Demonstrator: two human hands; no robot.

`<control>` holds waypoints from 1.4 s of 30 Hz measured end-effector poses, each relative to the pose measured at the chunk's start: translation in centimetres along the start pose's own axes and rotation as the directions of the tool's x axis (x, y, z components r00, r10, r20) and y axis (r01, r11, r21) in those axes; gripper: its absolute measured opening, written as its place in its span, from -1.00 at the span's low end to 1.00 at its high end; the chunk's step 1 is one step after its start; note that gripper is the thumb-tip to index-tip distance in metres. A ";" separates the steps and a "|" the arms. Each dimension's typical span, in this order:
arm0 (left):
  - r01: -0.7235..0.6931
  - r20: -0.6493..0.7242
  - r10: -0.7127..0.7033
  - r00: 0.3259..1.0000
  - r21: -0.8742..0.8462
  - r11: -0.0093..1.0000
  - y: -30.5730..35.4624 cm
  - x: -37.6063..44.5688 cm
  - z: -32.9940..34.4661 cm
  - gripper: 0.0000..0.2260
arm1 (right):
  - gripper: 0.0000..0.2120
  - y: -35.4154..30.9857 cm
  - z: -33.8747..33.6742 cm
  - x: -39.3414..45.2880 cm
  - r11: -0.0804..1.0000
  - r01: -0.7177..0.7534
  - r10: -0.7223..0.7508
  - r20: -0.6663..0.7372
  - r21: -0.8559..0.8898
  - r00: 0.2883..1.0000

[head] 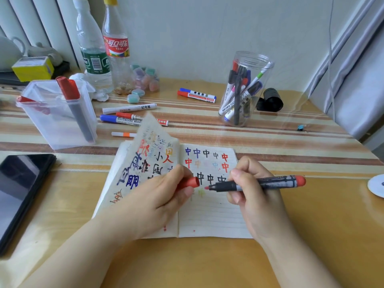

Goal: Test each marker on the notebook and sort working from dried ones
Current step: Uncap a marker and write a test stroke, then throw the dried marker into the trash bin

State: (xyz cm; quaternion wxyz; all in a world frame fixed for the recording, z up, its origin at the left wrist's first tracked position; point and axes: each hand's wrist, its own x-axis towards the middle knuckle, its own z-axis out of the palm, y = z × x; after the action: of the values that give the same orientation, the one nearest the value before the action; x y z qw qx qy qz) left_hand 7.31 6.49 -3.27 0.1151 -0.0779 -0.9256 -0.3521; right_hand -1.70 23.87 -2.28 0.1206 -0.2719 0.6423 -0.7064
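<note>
I am looking down on the notebook [209,213], lying open at the centre of the frame, and I am holding one marker [255,183] just above its right page. My right hand [255,196] is gripping the barrel, fingers curled round it. The marker's long axis is running nearly level across the frame, its red end pointing right and its bare red tip pointing left. My left hand [158,196] is pinching the red cap [188,183] just left of that tip, the cap's mouth facing it with a small gap between them.

That is the relation the coming move turns on: tip and cap are lined up on one axis, both hovering over the ruled lines below the rows of test characters. I judge the tip is not touching the paper, though the view does not settle it. The blank lines lie directly under and toward the bottom of the frame from the tip, so the right hand is the nearer one for writing.

For sorting, the round jar [245,113] is standing at upper right and the square tub [60,129] at upper left; I cannot tell which is taking the working ones.
</note>
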 end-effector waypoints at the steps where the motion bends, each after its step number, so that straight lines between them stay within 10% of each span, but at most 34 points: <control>1: -0.012 -0.004 0.012 1.000 0.005 1.000 0.0 0.0 0.0 -0.80 | -0.79 -0.1 0.1 0.0 1.000 0.011 -0.011 0.017 -0.017 1.000; 33: -0.179 -0.166 0.164 0.972 -0.074 0.981 0.8 0.3 0.2 -0.77 | -0.48 0.3 5.7 1.0 0.989 -0.144 0.140 0.111 0.021 0.984; 42: 0.162 -0.199 -0.217 0.956 -0.257 0.953 1.6 -0.8 -4.5 -0.89 | -0.75 -1.0 6.4 1.2 0.957 -0.255 0.275 0.150 -0.138 0.950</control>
State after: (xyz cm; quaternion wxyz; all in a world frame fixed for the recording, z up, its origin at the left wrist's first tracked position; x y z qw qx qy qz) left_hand 9.12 4.60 0.79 0.1745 0.0389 -0.8609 -0.4764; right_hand 1.00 17.98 -0.88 0.2520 -0.2484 0.7008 -0.6194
